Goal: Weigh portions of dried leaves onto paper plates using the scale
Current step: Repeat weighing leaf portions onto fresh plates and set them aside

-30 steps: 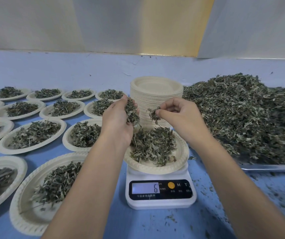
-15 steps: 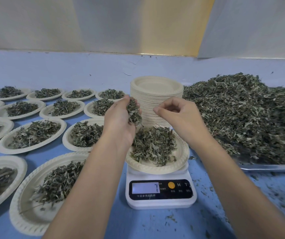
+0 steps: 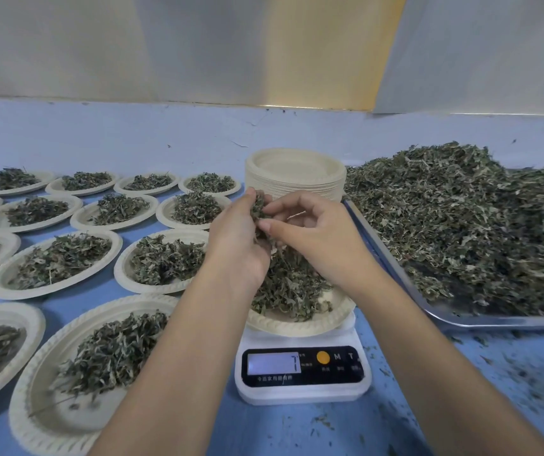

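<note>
**A:** Where's the portion right now?

**B:** The round cream paper plate [image 3: 297, 327] lies flat on the small white digital scale [image 3: 303, 390], mid blue tabletop [image 3: 297, 429], with a heap of dried green leaves [image 3: 290, 291] in it. The display seems to read a single 7.

**A:** And the hands?

**B:** The left hand [image 3: 237, 238] is curled round a reserve clump of leaves [image 3: 259, 205] just above the plate. The right hand [image 3: 313, 238] pinches at that clump with thumb and forefinger.

**A:** How should this step be done?

**B:** I'd drop small pinches on the heap's middle, let go fully, keep both hands off the rim, and read the number once it settles.

**A:** Which way do things point?

**B:** The plate is round, open side up, with no long axis. The scale's long side runs 9 to 3 o'clock and its display faces 6. From the scale, the stack of empty cream plates [image 3: 295, 172] is at 12, the metal tray [image 3: 395, 278] of loose leaves at 3, and the filled plates [image 3: 4, 281] at 9.
</note>
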Available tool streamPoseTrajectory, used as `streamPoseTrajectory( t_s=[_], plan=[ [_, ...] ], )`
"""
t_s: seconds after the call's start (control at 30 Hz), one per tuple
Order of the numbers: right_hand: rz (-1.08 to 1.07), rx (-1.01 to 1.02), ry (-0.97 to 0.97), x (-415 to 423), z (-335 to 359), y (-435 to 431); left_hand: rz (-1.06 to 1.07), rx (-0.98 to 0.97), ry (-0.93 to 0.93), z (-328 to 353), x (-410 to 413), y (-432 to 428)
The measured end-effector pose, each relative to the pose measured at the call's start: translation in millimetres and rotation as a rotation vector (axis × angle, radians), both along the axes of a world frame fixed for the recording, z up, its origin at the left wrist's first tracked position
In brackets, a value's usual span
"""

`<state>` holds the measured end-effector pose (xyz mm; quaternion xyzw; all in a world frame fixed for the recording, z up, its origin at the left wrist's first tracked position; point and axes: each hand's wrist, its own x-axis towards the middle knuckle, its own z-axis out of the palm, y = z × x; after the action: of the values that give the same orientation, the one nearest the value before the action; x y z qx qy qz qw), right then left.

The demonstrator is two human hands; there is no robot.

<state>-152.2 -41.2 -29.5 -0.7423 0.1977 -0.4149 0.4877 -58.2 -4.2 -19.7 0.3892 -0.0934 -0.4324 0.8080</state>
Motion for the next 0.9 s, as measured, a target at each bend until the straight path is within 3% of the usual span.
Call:
streamPoseTrajectory(
  t_s=[0.17, 0.33, 0.5, 0.6, 0.9],
  plan=[
    [-0.044, 0.275, -0.292, 1, 5, -4, -0.121, -0.108, 0.21, 11, -5, -7],
    [-0.291, 0.531, -0.544, -16, 9, -25, -0.126, -0.187, 0.348, 24, -19, -27],
    [-0.09, 0.927, -0.624, -28, 11, -37, -0.213, -0.2, 0.428, 30, -53, -58],
    [-0.008, 1.051, -0.744, -37, 17, -45, -0.26, -0.147, 0.347, 26, -82, -81],
    [-0.232, 1.127, -0.887, -97, -1, -86, -0.422, 0.033, -0.134, -1, -146, -131]
  ],
)
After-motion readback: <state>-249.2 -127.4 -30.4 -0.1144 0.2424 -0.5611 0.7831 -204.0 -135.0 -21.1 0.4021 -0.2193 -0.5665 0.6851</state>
